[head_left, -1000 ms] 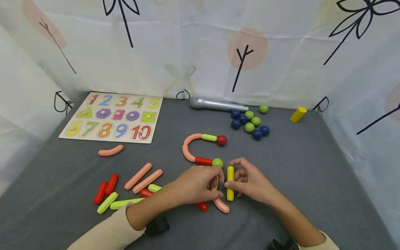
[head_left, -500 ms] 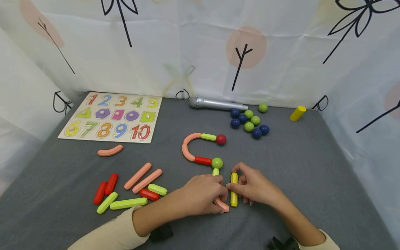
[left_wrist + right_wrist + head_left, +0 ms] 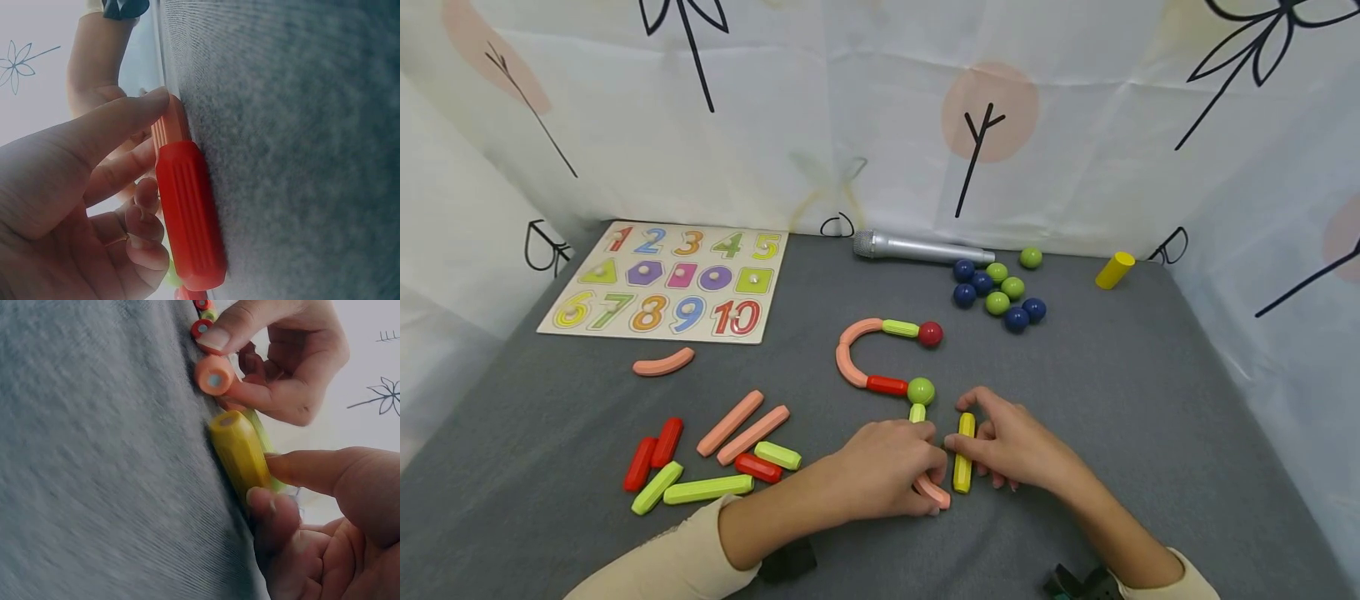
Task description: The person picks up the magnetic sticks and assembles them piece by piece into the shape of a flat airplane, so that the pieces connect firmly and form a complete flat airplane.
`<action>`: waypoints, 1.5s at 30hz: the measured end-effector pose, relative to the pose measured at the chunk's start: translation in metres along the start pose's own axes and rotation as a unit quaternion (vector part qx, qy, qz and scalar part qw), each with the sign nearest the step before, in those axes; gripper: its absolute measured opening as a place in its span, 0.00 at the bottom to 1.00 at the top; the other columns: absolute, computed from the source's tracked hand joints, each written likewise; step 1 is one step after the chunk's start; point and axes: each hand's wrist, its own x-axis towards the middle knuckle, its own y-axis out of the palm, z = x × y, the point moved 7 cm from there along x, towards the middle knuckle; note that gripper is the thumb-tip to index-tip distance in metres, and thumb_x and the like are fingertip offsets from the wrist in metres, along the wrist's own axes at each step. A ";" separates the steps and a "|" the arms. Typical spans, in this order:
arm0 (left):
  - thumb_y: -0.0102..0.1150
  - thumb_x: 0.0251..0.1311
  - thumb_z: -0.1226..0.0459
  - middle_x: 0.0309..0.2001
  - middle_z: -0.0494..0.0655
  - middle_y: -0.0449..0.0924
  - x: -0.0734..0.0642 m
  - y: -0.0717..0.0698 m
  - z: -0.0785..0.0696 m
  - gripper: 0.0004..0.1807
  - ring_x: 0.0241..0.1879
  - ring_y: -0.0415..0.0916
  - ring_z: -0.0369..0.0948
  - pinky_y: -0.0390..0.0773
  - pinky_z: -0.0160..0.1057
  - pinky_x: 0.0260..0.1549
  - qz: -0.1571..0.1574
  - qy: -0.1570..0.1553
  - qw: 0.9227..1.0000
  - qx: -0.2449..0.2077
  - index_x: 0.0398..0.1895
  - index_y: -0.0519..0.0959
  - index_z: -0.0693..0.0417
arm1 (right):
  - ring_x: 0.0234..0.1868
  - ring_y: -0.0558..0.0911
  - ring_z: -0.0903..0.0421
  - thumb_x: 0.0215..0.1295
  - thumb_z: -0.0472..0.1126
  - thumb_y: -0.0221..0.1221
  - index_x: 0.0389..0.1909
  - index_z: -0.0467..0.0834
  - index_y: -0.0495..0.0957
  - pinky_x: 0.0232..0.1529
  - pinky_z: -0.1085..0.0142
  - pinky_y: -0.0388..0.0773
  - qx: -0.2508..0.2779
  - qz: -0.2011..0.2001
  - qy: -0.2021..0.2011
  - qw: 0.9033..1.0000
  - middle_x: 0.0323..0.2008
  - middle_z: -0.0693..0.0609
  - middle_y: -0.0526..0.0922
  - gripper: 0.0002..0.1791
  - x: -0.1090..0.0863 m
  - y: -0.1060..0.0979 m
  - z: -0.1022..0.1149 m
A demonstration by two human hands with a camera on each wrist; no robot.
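My left hand (image 3: 887, 467) pinches a curved salmon-pink stick (image 3: 932, 492) between thumb and index finger. Its flat end with a pale disc faces out in the right wrist view. Nearer the left wrist camera lies a red stick (image 3: 190, 212), hidden under the hand from above. My right hand (image 3: 1011, 442) pinches a straight yellow stick (image 3: 240, 447) with thumb and fingertips, low over the grey cloth and just right of the curved one. Above my left hand, a lime stick (image 3: 917, 412) meets a green ball (image 3: 921, 392), which joins a red stick (image 3: 887, 386).
A curved chain (image 3: 850, 364) runs from there to a red ball (image 3: 931, 334). Loose sticks (image 3: 709, 489) lie at left, below a number puzzle board (image 3: 650, 332). Behind are a silver microphone (image 3: 925, 248), blue and green balls (image 3: 982, 284) and a yellow cylinder (image 3: 1115, 271).
My left hand has moved down onto the curved salmon-pink stick, uncovering the lime stick below the green ball. My right hand has shifted slightly right and nearer with the yellow stick, which now leans slightly.
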 end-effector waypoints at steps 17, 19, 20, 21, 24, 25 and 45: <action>0.76 0.53 0.52 0.25 0.32 0.64 0.001 0.005 -0.005 0.07 0.23 0.62 0.29 0.63 0.29 0.20 0.017 0.004 1.000 -0.001 0.30 0.85 0.35 | 0.40 0.79 0.37 0.67 0.44 0.64 0.59 0.33 0.74 0.43 0.42 0.72 -0.277 -0.215 0.049 0.935 0.42 0.33 0.81 0.25 0.057 -0.126 -0.020; 0.75 0.54 0.53 0.25 0.32 0.64 0.001 0.006 -0.006 0.06 0.23 0.61 0.29 0.62 0.29 0.20 0.015 0.009 1.000 0.001 0.31 0.86 0.35 | 0.44 0.79 0.34 0.67 0.44 0.65 0.57 0.33 0.75 0.46 0.39 0.71 -0.292 -0.211 0.052 0.931 0.48 0.31 0.81 0.24 0.058 -0.124 -0.021; 0.75 0.54 0.53 0.25 0.32 0.64 0.001 0.006 -0.006 0.06 0.23 0.61 0.29 0.62 0.29 0.20 0.014 0.011 1.000 0.001 0.32 0.86 0.35 | 0.44 0.79 0.34 0.66 0.45 0.65 0.56 0.33 0.76 0.45 0.40 0.72 -0.297 -0.210 0.052 0.930 0.48 0.31 0.81 0.24 0.057 -0.121 -0.020; 0.75 0.54 0.53 0.25 0.32 0.64 0.001 0.006 -0.006 0.06 0.23 0.61 0.29 0.62 0.29 0.20 0.014 0.012 1.000 0.001 0.32 0.86 0.35 | 0.41 0.80 0.36 0.65 0.45 0.65 0.54 0.33 0.76 0.42 0.41 0.73 -0.298 -0.206 0.052 0.931 0.45 0.32 0.82 0.24 0.054 -0.118 -0.019; 0.75 0.55 0.53 0.25 0.32 0.64 0.001 0.006 -0.006 0.06 0.23 0.61 0.29 0.62 0.29 0.20 0.013 0.017 1.000 -0.002 0.32 0.86 0.36 | 0.29 0.78 0.45 0.63 0.47 0.67 0.48 0.33 0.78 0.31 0.50 0.73 -0.291 -0.178 0.046 0.939 0.32 0.40 0.82 0.22 0.039 -0.102 -0.014; 0.75 0.55 0.52 0.25 0.32 0.64 0.001 0.006 -0.006 0.06 0.23 0.61 0.29 0.62 0.29 0.20 0.014 0.018 1.000 -0.002 0.32 0.86 0.36 | 0.26 0.77 0.49 0.62 0.48 0.67 0.46 0.34 0.79 0.28 0.53 0.72 -0.288 -0.159 0.042 0.943 0.29 0.44 0.80 0.22 0.031 -0.095 -0.012; 0.75 0.53 0.57 0.24 0.34 0.63 0.001 0.002 -0.001 0.06 0.21 0.60 0.31 0.59 0.29 0.18 0.007 0.021 1.000 -0.021 0.28 0.84 0.39 | 0.16 0.67 0.69 0.56 0.58 0.72 0.34 0.51 0.75 0.16 0.71 0.64 -0.109 -0.010 -0.099 0.989 0.19 0.66 0.70 0.19 -0.052 0.027 0.021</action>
